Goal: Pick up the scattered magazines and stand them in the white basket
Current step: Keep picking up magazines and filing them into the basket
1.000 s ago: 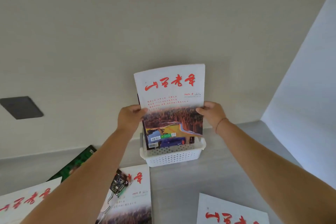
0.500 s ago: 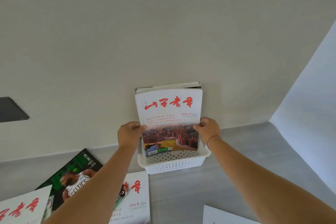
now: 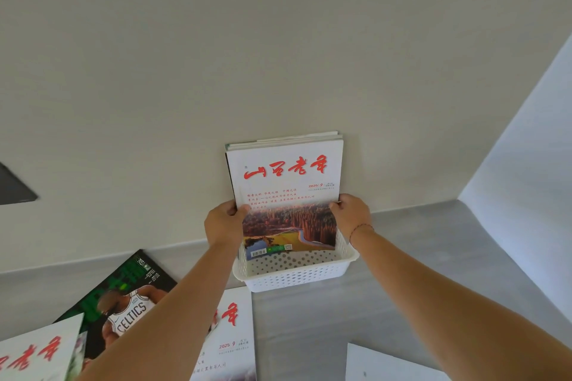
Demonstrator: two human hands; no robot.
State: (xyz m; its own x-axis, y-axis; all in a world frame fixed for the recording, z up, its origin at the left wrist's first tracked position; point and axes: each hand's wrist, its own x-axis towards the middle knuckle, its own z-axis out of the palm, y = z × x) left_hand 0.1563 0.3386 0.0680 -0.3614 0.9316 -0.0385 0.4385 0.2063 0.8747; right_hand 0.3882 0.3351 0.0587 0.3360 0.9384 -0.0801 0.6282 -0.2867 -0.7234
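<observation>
We had the white-covered magazine [image 3: 288,195] upright in the white basket [image 3: 297,277] at the centre of the frame, its lower edge down inside against the other issues leaning on the wall [image 3: 278,40]. Our left hand [image 3: 224,223] pinched its left edge and our right hand [image 3: 351,215] its right edge, fingers closed on the cover. We judged the risk to be the light basket tipping forward or the tall stack sliding and fanning out once we let go, since it leaned rather than stood braced. Against the frame a second before, the magazine sat lower and deeper in the basket. A green basketball magazine [image 3: 123,297] and three more white ones [image 3: 230,337] lay along the bottom of the frame, not yet collected.
</observation>
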